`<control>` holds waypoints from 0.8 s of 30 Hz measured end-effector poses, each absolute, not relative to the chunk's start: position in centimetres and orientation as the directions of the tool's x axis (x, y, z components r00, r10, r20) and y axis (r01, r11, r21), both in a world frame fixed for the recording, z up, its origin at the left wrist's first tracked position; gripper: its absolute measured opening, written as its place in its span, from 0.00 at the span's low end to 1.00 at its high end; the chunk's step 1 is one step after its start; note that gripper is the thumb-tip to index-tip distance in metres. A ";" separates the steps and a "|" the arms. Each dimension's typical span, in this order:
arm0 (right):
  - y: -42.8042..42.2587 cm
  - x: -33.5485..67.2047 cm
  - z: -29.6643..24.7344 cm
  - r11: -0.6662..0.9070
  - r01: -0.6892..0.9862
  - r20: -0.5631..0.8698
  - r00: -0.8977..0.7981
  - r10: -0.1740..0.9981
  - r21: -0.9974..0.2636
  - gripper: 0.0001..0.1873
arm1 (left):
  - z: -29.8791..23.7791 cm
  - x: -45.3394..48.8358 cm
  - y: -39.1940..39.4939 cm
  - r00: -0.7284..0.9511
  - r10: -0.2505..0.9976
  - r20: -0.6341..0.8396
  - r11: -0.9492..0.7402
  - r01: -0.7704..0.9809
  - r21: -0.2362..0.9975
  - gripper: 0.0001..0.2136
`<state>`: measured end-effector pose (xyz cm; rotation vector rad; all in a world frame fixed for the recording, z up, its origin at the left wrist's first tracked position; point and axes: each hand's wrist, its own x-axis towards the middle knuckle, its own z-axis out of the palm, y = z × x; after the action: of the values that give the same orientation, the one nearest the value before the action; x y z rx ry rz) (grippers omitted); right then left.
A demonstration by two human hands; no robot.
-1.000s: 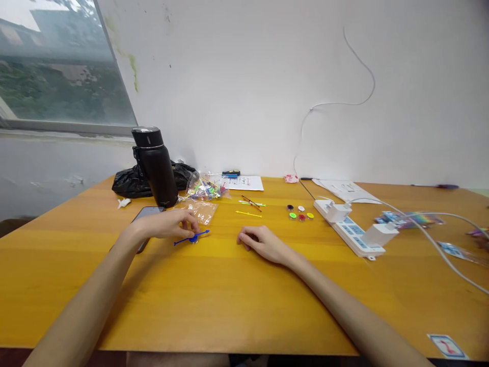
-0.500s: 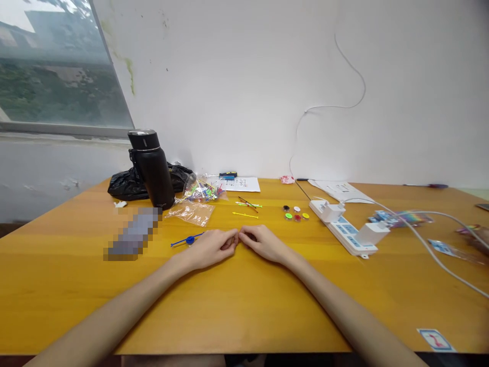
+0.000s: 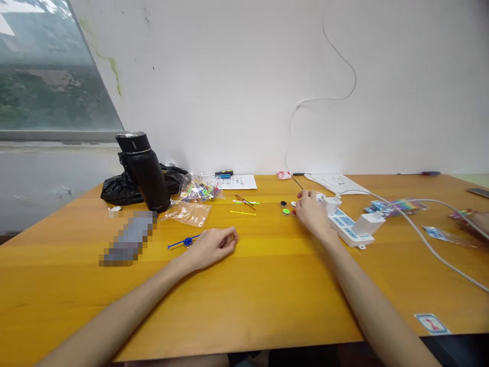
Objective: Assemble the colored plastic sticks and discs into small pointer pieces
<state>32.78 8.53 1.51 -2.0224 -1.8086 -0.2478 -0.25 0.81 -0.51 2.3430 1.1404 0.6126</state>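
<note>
- Head view: left hand (image 3: 214, 245) is lying on the worktop (image 3: 244, 295), fingers curled in loosely, holding nothing that shows.
- Blue stick with disc (image 3: 185, 241) is lying flat on the worktop just beside the left hand's knuckles, on its left; cannot tell if touching. Long axis is running left-right with a slight tilt, left end nearer the camera, right end pointing up-right toward the hand; the round disc is sitting about mid-length.
- Right hand (image 3: 313, 213) is reaching out over the small coloured discs (image 3: 286, 207), fingers bent down onto them; cannot tell if pinching one. Green and dark discs are showing left of the fingertips, red one half covered.
- White power strip (image 3: 346, 224) is lying just right of the right hand, plugs in it, white cable running off right.
- Yellow stick (image 3: 242, 212) is lying flat behind the left hand, long axis left-right; green and dark sticks (image 3: 245, 202) are crossing just beyond it.
- Clear bag of coloured sticks (image 3: 198, 191) and an empty clear bag (image 3: 187, 214) are lying near the black bottle (image 3: 143, 171), which is standing upright at back left.
- Blurred-out patch (image 3: 128, 238) is sitting left of the blue stick.
</note>
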 end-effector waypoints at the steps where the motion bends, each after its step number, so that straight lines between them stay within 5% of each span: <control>1: 8.7 33.4 1.2 -0.094 0.982 0.355 0.148 0.923 -0.166 0.16 | -0.5 -0.3 0.8 0.556 0.809 0.189 -0.549 0.602 0.580 0.04; 6: 9.5 34.7 -0.4 -0.113 0.982 0.197 0.143 0.970 -0.153 0.18 | -0.4 -0.3 0.8 0.552 0.811 0.191 -0.547 0.602 0.582 0.05; 15: 9.9 34.6 0.2 -0.089 0.980 0.264 0.136 0.955 -0.180 0.16 | -0.5 -0.4 0.7 0.558 0.802 0.214 -0.563 0.586 0.582 0.05; 19: 9.9 33.0 1.0 0.182 0.866 0.457 0.060 0.887 -0.465 0.13 | -0.6 -0.4 0.7 0.531 0.815 0.231 -0.514 0.481 0.710 0.06; 24: 7.3 25.8 0.2 0.556 0.421 0.522 -0.206 0.828 -0.716 0.11 | -1.2 0.0 1.2 0.506 0.854 0.123 -0.199 0.098 0.975 0.19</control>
<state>25.78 7.27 0.15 -1.0248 -1.8273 0.5294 -0.04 1.22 -1.20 1.6405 0.8268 0.8513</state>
